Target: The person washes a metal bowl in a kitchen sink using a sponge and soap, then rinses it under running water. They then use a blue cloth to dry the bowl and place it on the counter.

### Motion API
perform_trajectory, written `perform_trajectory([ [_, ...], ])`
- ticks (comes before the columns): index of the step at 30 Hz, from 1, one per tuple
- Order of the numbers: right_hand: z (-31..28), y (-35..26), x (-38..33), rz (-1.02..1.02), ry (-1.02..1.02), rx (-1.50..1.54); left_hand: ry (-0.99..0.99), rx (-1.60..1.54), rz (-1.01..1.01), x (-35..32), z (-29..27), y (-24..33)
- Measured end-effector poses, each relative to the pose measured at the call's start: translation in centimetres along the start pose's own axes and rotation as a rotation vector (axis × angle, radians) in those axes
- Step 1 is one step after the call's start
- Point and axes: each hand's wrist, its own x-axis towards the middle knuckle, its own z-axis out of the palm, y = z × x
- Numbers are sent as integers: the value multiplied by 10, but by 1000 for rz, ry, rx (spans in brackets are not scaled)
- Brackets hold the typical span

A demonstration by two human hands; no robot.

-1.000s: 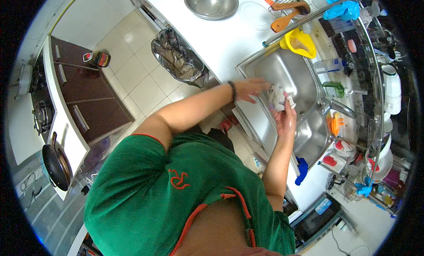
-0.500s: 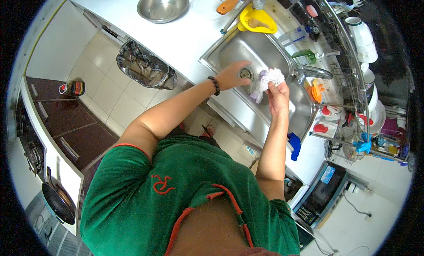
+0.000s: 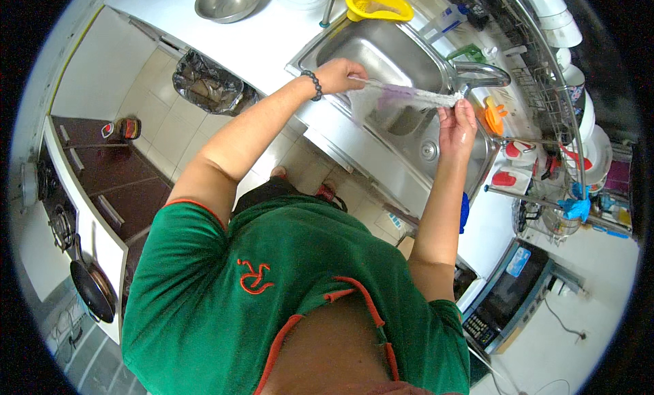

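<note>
Over the steel sink (image 3: 381,54) I hold a thin white and lilac cloth (image 3: 402,95) stretched out flat between both hands. My left hand (image 3: 340,73), with a dark bead bracelet at the wrist, grips its left end. My right hand (image 3: 456,126) pinches the right end, close under the curved tap (image 3: 480,73). The cloth sags a little on its left half. The sink drain (image 3: 428,150) lies below my right hand.
A steel bowl (image 3: 228,0) and a yellow colander (image 3: 378,3) stand on the white counter. A dish rack with white plates (image 3: 565,27) runs along the right. An orange scrubber (image 3: 495,116) sits by the tap. A lined bin (image 3: 208,92) stands on the tiled floor.
The cloth was bunched between my hands over the sink; now my hands have moved apart and pulled it out flat. My head has swung, shifting the sink leftward in view.
</note>
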Motion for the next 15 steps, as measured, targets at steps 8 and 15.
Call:
perform_trajectory([
  [8,-52,34,37,91,63,-208,225,337,-150,22,-24,-12],
  [15,-45,38,32,69,-65,-196,372,548,-31,15,-31,-6],
])
